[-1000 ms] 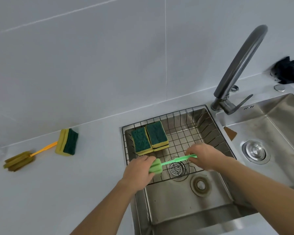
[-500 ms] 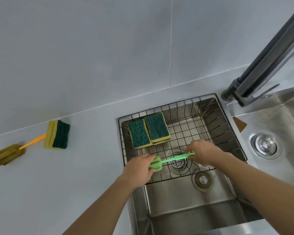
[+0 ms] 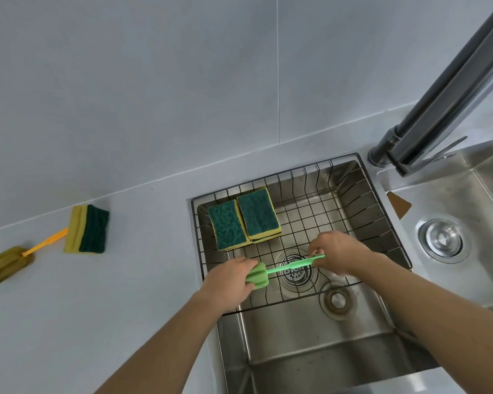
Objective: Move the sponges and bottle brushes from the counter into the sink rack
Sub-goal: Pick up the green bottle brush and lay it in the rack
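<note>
The sink rack (image 3: 382, 223), a wire basket, sits in the sink and already carries two sponges (image 3: 245, 220) side by side at its back left. Over its front the green bottle brush (image 3: 285, 268) lies level between both hands: the left hand (image 3: 228, 282) grips the soft foam head, which looks squashy, and the right hand (image 3: 336, 251) pinches the thin, stiff handle. It seems very light. On the counter (image 3: 125, 308) wait a third sponge (image 3: 87, 230) and a yellow bottle brush (image 3: 15, 260).

1 head-worn camera looks steeply down and forward from close above the stainless steel sink basin (image 3: 310, 356). Its wide-angle view reaches the grey tiled wall (image 3: 154, 81) behind and the pale grey counter (image 3: 83, 322) to the left.
</note>
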A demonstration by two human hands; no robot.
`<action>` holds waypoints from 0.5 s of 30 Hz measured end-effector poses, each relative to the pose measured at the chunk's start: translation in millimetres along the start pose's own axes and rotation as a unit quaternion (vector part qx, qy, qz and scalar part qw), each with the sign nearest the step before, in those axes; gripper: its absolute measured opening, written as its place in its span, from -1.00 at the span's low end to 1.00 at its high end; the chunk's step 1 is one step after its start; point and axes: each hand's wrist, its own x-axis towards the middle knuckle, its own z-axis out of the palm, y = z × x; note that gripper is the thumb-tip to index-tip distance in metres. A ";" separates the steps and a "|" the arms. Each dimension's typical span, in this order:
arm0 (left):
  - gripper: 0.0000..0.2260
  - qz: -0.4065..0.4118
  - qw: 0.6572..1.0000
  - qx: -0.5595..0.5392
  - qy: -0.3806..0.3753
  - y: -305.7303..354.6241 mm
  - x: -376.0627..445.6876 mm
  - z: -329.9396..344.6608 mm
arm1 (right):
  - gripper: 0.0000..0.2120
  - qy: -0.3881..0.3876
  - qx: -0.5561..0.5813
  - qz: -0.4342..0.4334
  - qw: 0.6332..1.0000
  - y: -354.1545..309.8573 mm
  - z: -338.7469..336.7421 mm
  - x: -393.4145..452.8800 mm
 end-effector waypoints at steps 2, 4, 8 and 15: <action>-0.57 0.002 1.000 0.004 -0.001 0.9 -1.0 -1.5 | -0.76 0.001 0.003 0.004 1.000 1.1 -0.5 -1.3; -0.56 0.004 1.000 0.007 -0.002 1.6 -2.2 -3.0 | -0.76 -0.001 0.006 0.010 1.000 2.3 -1.3 -2.5; -0.56 0.008 1.000 0.008 0.003 3.4 -6.8 -7.6 | -0.78 -0.004 0.002 0.025 1.000 2.0 -4.4 -5.8; -0.61 -0.004 0.999 0.011 0.034 1.9 -25.5 -19.1 | -0.67 0.001 -0.004 0.065 0.998 -6.4 -11.9 -21.1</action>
